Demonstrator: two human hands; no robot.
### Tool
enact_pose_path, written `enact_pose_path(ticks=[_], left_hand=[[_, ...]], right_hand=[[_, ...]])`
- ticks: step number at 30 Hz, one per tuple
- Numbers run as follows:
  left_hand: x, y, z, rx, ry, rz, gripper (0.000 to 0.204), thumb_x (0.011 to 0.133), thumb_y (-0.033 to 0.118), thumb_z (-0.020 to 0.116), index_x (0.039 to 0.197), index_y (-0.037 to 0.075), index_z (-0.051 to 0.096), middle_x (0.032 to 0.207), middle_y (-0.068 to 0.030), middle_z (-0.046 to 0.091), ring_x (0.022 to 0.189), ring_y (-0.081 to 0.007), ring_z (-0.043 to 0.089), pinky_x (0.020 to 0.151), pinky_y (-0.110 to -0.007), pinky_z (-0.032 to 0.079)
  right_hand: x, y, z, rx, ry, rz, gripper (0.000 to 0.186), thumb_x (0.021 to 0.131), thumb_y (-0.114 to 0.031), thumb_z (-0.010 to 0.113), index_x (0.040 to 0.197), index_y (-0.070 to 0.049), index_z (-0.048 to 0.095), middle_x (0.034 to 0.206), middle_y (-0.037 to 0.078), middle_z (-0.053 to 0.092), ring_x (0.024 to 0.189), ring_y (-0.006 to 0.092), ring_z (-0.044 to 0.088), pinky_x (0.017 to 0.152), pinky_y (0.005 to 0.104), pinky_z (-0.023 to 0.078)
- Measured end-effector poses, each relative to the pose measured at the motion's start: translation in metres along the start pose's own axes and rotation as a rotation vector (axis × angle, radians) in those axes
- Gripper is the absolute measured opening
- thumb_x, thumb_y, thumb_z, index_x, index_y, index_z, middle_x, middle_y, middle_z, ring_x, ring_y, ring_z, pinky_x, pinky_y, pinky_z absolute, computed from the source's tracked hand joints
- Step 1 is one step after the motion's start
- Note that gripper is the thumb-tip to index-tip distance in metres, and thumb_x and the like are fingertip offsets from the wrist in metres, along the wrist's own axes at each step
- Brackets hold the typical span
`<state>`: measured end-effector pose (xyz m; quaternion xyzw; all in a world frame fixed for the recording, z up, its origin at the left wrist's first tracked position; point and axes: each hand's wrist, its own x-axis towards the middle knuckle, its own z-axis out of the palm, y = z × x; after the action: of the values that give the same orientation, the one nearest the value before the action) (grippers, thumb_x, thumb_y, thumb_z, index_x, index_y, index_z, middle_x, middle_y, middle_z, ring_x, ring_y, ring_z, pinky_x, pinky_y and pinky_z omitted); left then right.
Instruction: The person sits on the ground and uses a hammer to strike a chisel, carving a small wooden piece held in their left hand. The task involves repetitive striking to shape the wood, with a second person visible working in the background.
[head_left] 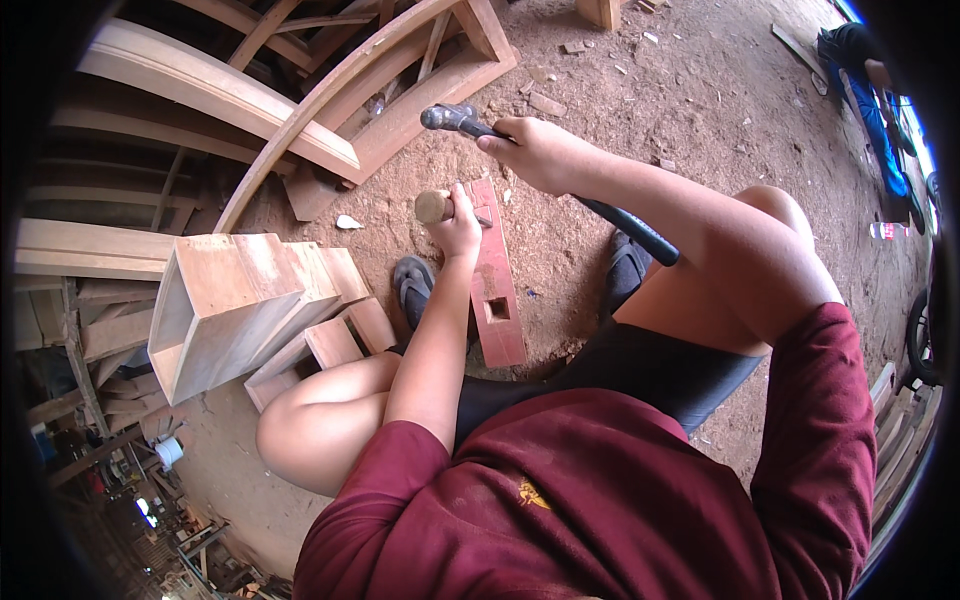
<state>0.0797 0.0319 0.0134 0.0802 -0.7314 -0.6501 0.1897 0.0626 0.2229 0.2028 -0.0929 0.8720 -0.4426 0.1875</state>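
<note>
My left hand (458,232) is closed around a chisel (432,207) with a thick round wooden handle. Its blade points toward the far part of a reddish wooden beam (503,345), which lies lengthwise between my feet. A square hole (496,308) is cut into the beam's near part. Whether the chisel's edge touches the wood is hard to tell. In my right hand (545,155) is a hammer (452,118), gripped partway along its dark handle. The hammer's metal head is raised beyond the chisel, apart from it. The handle's rubber end sticks out below my forearm.
Box-like wooden pieces (235,300) stand at my left, near my knee. Curved and straight timber frames (330,110) fill the far left. Wood chips and dust cover the ground (640,110). A person in blue (865,120) is at the far right, near a bottle (888,230).
</note>
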Motion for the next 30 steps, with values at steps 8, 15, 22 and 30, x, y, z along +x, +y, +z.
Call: enact_pose_path(ticks=[8,15,22,30], left_hand=[[0.0,-0.002,0.0,0.026,0.01,0.038,0.023,0.093,0.012,0.062,0.074,0.002,0.053,0.065,-0.0041,0.058,0.056,-0.013,0.056,0.052,-0.029,0.044],[0.002,-0.006,-0.001,0.046,0.024,0.051,0.026,0.093,0.012,0.061,0.071,0.004,0.052,0.062,-0.0012,0.055,0.054,-0.011,0.054,0.049,-0.028,0.041],[-0.002,0.003,0.007,-0.025,0.047,0.015,0.026,0.093,0.013,0.061,0.071,0.003,0.052,0.063,-0.0017,0.056,0.053,-0.0115,0.054,0.049,-0.029,0.041],[0.001,-0.003,0.002,0.09,0.023,0.076,0.026,0.094,0.014,0.061,0.072,0.003,0.053,0.064,-0.0034,0.057,0.055,-0.0128,0.056,0.05,-0.03,0.042]], right_hand=[[0.0,0.0,0.0,0.003,-0.008,0.014,0.043,0.102,-0.041,0.045,0.097,0.0,0.058,0.07,0.014,0.058,0.066,0.026,0.06,0.066,0.044,0.047],[0.002,0.003,0.002,-0.013,0.001,-0.012,0.043,0.103,-0.04,0.044,0.097,0.0,0.058,0.07,0.014,0.058,0.065,0.0257,0.061,0.065,0.0441,0.047],[0.0,0.005,0.001,-0.033,-0.001,-0.016,0.045,0.103,-0.041,0.043,0.097,0.0,0.057,0.07,0.013,0.058,0.066,0.0256,0.061,0.066,0.0442,0.047],[0.002,0.007,0.004,-0.066,0.007,-0.06,0.045,0.103,-0.042,0.042,0.097,0.0,0.057,0.074,0.015,0.059,0.07,0.0268,0.062,0.069,0.0444,0.048]])
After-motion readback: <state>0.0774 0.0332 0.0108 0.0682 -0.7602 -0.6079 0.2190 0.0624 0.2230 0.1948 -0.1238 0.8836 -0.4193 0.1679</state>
